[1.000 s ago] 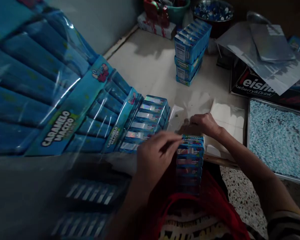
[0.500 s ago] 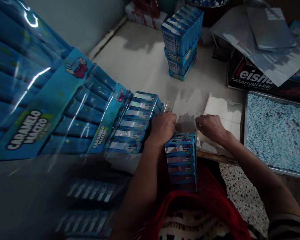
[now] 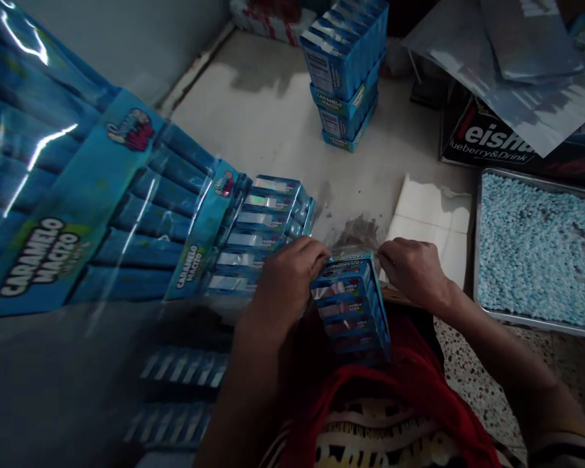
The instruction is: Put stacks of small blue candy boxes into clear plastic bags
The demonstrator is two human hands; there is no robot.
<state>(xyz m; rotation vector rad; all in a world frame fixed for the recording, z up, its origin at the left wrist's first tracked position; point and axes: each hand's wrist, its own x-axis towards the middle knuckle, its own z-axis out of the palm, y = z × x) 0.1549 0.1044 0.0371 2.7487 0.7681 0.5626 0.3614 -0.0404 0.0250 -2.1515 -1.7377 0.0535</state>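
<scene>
A display pack of small blue candy boxes [image 3: 348, 312] stands tilted against my body at the table's front edge. Clear plastic film [image 3: 355, 231] shows around its upper end. On the pack's left, my left hand [image 3: 292, 270] is closed, its fingers pinching the film near the top corner. My right hand [image 3: 414, 270] is closed on the film at the opposite corner. The fingertips of both hands are partly hidden. Just left of my left hand lies another blue candy pack [image 3: 256, 221].
Large wrapped blue packs [image 3: 92, 208] fill the left side. A stack of blue packs [image 3: 344, 84] stands at the back. Folded white card [image 3: 431, 214] lies right of my hands, beside a metal tray [image 3: 478, 260] of pale blue pieces. Plastic sheets [image 3: 526, 58] cover a black box [image 3: 497, 140].
Both hands have come down and nearer to me, drawing the plastic film to the top of the candy pack. The pack now leans slightly. The view has shifted a little.
</scene>
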